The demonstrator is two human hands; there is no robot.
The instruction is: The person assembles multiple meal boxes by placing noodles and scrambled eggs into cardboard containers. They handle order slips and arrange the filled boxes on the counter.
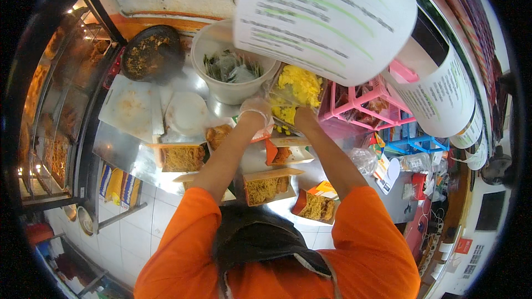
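My left hand (256, 111), in a clear plastic glove, is at the near edge of the counter's food containers, beside a large whitish bowl (202, 77). Its fingers are hidden from above. My right hand (303, 118) reaches to the near side of a clear tub of yellow scrambled egg (299, 84); its fingers do not show. Below my forearms stand open paper boxes of noodles, among them one in the middle (268, 191), one at the left (183, 159) and one at the right (316, 208). Another open box (296, 155) holds an orange-brown piece of food.
At the back left are a dark pan (152, 54), a white cutting board (126, 108), a knife (158, 113) and a white round plate (187, 112). A lit food cabinet (66, 99) stands left. Hanging paper sheets (327, 22) overhang a pink basket (388, 97) on the right.
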